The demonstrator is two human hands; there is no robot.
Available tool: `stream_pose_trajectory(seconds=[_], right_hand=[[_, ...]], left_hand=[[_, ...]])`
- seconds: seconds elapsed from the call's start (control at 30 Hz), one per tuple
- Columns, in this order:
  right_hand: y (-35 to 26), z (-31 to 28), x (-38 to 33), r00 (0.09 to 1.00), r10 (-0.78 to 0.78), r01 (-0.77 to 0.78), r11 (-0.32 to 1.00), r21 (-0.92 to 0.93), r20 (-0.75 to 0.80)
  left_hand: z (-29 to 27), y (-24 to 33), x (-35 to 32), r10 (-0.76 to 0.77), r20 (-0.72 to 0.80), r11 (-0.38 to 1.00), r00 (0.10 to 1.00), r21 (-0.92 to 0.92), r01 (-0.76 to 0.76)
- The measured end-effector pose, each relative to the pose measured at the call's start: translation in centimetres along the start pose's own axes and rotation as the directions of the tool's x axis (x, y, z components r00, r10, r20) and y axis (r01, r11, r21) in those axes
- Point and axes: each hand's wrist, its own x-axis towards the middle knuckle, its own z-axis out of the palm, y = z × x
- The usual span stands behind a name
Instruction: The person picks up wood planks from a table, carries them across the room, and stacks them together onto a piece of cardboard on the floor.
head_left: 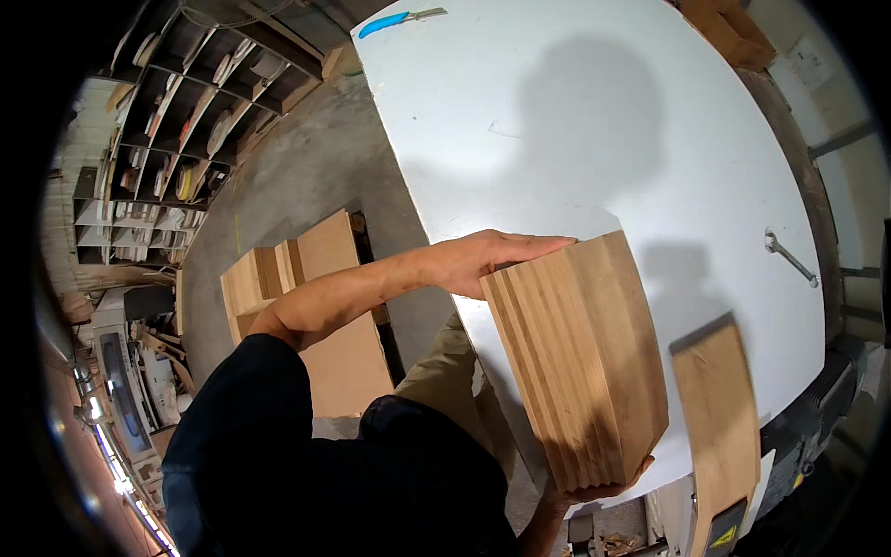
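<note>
A stack of several light-brown wooden boards [594, 362] is held over the near part of a white tabletop [445, 139], its layered edges facing left. My left hand [492, 260] presses against the far end of the stack, fingers stretched along it and thumb round the left corner. At the near end, my right hand [613, 487] grips the stack from below; most of its fingers are hidden. Whether the stack touches the tabletop I cannot tell.
A blue-handled knife [401, 20] lies at the far left corner, a wrench [792, 258] at the right. One wooden board [719, 408] rests at the near right by a dark machine [817, 408]. More wood pieces [255, 278] stand on a brown panel [343, 362] at left; shelves [176, 130] hold rolls.
</note>
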Motion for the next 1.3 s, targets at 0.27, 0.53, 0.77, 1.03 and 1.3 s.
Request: stream_pose_trajectory(seconds=[0.27,0.53,0.77,1.03,1.3], right_hand=[[-0.4,-0.3,1.1,0.979,0.202,-0.190,0.937,0.294,-0.009],[-3.5,0.4,2.9,0.964,0.266,-0.239,0.851,0.468,0.009],[-4.9,-0.2,3.9,0.983,0.184,-0.185,0.961,0.204,0.026],[-6.5,0.0,4.2,0.980,0.200,-0.198,0.974,0.112,-0.006],[-5.5,-0.2,4.3,0.974,0.214,-0.216,0.976,0.029,0.078]], left_hand=[[-0.1,1.3,1.1,0.035,-0.030,0.993,0.999,0.113,-0.031],[-0.5,3.4,0.5,-0.155,-0.032,0.988,0.987,-0.001,0.155],[-0.6,3.2,0.4,-0.144,-0.016,0.988,0.989,-0.055,0.143],[-0.6,2.4,0.4,-0.064,-0.044,0.995,0.997,0.068,0.067],[-0.1,2.8,0.7,-0.107,-0.086,0.992,0.990,0.059,0.113]])
